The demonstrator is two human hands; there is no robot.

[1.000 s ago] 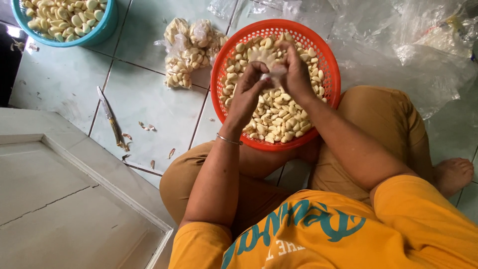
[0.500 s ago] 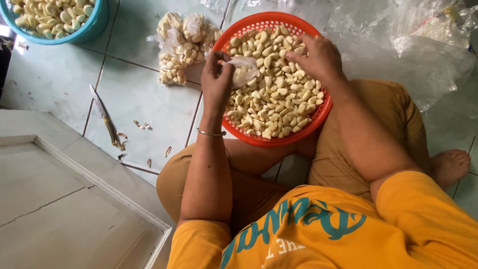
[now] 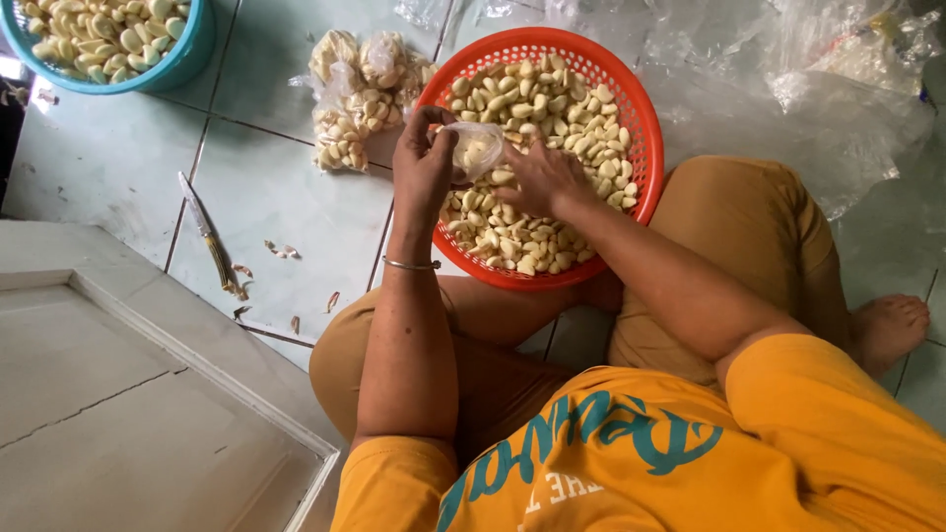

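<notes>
Head view: over the round orange plastic basket (image 3: 631, 108) of peeled garlic cloves (image 3: 552, 103), the left hand (image 3: 426, 163) pinches a small clear plastic bag (image 3: 476, 148) open while the right hand (image 3: 542, 177), fingers loosely curled, feeds cloves in; filling looks midway. Basket's rim sits close; bare tile lies left of it

Filled clear bags (image 3: 360, 94) beside basket (image 3: 631, 89)

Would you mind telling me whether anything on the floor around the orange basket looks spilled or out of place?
A knife lies loose on the floor tiles left of the orange basket, with a few scraps of garlic skin scattered around it.
</notes>
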